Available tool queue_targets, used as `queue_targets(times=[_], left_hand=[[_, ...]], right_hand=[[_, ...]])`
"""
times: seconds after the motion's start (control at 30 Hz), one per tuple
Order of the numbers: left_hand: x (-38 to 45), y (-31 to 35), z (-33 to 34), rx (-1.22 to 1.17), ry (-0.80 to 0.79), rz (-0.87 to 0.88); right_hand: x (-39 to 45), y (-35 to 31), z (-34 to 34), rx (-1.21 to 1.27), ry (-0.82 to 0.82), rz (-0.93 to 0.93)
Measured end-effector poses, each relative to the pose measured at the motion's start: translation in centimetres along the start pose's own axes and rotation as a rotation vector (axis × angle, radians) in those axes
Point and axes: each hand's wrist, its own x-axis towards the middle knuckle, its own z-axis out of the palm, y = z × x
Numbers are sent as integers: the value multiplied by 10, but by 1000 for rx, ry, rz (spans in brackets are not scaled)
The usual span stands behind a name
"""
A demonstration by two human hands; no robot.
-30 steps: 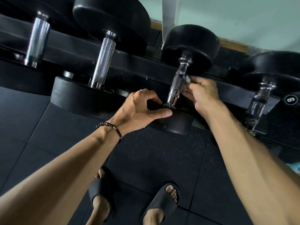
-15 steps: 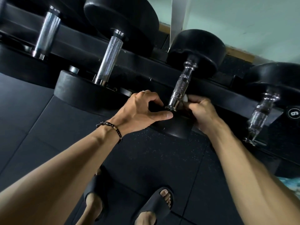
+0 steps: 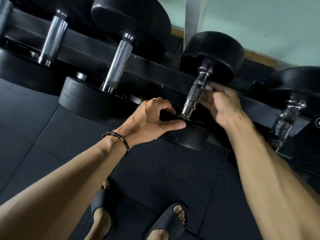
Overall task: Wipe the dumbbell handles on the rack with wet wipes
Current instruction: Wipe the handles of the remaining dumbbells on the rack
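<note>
Dumbbells sit in a row on the black rack (image 3: pixel 152 66), and I look down at them from my head camera. My left hand (image 3: pixel 152 118) holds the near black end (image 3: pixel 188 137) of one dumbbell, with my thumb lying along its edge and my fingers curled over the top. My right hand (image 3: pixel 223 104) is blurry. Its fingers are bent against the right side of the shiny handle (image 3: pixel 194 94) of that same dumbbell. A little bit of white wet wipe (image 3: pixel 209 87) peeks out at my fingertips, so I am pinching it against the handle. A beaded bracelet (image 3: pixel 119 139) is on my left wrist. My feet in dark slides (image 3: pixel 166 222) stand on the black rubber floor (image 3: pixel 164 170).
</note>
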Motion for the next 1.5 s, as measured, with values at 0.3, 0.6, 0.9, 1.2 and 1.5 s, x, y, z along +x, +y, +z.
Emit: queue_targets(times=[0.3, 0.6, 0.9, 1.2, 1.5], left_hand=[[-1, 2, -1, 5, -20, -7], [1, -1, -1, 13, -19, 22], [7, 12, -11, -35, -58, 71], [30, 37, 2, -537, 54, 86], [82, 45, 2, -361, 297, 189]], right_hand=[[-16, 10, 6, -153, -165, 88], [-27, 18, 1, -374, -294, 153], [-82, 0, -4, -423, 208, -145], [-126, -17, 31, -242, 156, -241], [-135, 18, 19, -186, 427, -143]])
